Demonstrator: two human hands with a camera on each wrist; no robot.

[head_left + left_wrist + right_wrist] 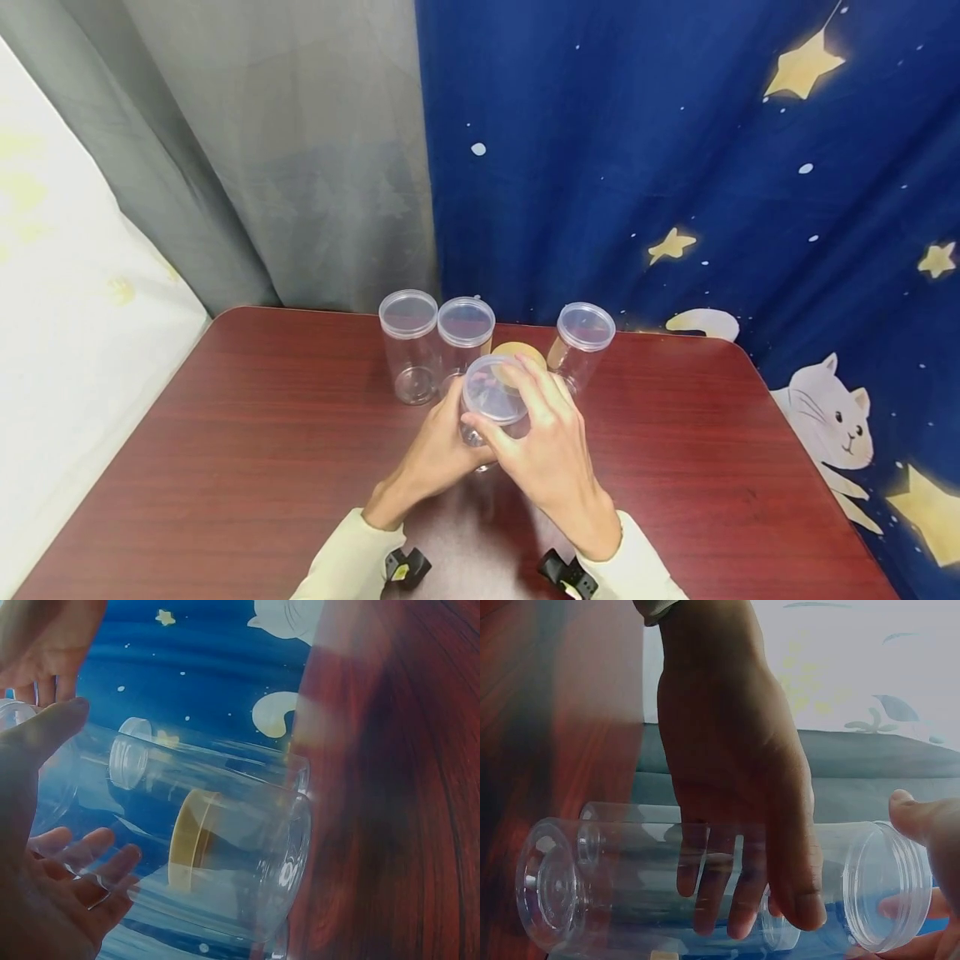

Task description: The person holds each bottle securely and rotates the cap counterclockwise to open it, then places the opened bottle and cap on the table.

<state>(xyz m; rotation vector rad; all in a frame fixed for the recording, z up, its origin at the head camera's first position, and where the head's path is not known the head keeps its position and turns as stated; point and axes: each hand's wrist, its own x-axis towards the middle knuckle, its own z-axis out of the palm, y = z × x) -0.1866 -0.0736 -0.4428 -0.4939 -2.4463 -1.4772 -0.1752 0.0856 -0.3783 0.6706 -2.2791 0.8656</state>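
A clear plastic jar (495, 392) with a translucent lid is raised in front of me, between both hands. My left hand (442, 442) grips its body from the left, thumb on one side and fingers on the other, as the left wrist view shows through the clear wall (247, 885). From the right, my right hand (551, 442) holds the lid (889, 889) by its rim with thumb and fingertips. Just behind the held jar is a tan round lid (517, 352), partly hidden; what lies under it I cannot tell.
Behind stand two clear lidded jars, one on the left (408, 317) and one beside it (466, 323), and a third jar (586, 327) further right. All are near the back edge of the red-brown table (247, 433). A blue star-patterned curtain (600, 167) hangs behind it.
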